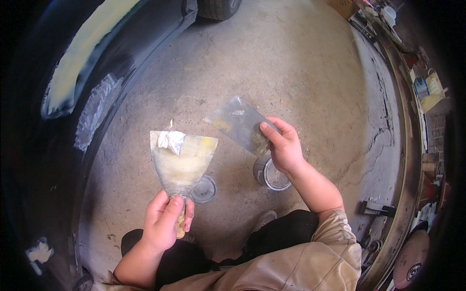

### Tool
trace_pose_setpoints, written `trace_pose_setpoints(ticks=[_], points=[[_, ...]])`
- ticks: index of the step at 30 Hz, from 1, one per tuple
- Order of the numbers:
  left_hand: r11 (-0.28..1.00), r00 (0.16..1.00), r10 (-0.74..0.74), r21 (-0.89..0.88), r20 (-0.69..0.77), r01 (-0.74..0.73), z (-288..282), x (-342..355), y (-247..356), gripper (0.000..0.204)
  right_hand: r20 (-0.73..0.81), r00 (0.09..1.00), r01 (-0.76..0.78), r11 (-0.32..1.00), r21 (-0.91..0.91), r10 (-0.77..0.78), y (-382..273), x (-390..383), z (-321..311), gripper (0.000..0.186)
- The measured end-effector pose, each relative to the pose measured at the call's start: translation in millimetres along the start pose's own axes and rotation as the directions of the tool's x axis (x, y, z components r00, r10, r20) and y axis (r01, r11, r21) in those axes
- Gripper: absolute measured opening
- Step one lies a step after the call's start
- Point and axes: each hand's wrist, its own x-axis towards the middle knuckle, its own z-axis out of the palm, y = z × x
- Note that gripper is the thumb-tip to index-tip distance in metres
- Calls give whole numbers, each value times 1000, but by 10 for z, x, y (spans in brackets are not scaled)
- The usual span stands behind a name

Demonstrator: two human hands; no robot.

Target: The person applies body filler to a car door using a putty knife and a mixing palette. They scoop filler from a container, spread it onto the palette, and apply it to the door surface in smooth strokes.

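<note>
My left hand (167, 220) is closed round the handle of a wide putty knife (182, 162), its blade pointing up and away from me. A dab of white filler (171, 141) sits near the far left corner of that blade, which is smeared with dried yellowish residue. Between thumb and fingers, my right hand (285, 143) pinches a thin grey flat spreader sheet (238, 125). The sheet tilts toward the putty knife and stays apart from it. Below my right hand stands a metal can (272, 174), partly hidden by the wrist. A round lid (204, 189) lies beside the putty knife's neck.
A dark car body panel (136, 53) runs along the left, with a long pale-yellow filler patch (87, 51) and whitish smears. A tyre (218, 7) shows at the top. Along the right, a wooden-edged ledge (403, 126) carries clutter, and a grinding disc (411, 259) stands at lower right.
</note>
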Motion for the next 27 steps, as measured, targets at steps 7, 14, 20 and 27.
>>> trace_pose_setpoints(ticks=[7, 14, 20, 27], points=[[1000, 1000, 3, -1, 23, -2, 30, 23, -11, 29, 128, 975, 180, 984, 5, -179, -9, -86, 5, 22], [997, 997, -66, 42, 34, 65, 71, 23, -30, 27, 165, 976, 158, 985, -64, -145, -6, -190, 46, 35], [986, 981, -166, 50, 98, 162, 87, 8, -65, 24, 270, 866, 500, 720, -482, -421, -43, -308, 6, 27], [966, 961, -259, 20, 99, 258, 85, -34, -34, 24, 509, 646, 758, 398, -517, -569, -245, -440, 43, 34]])
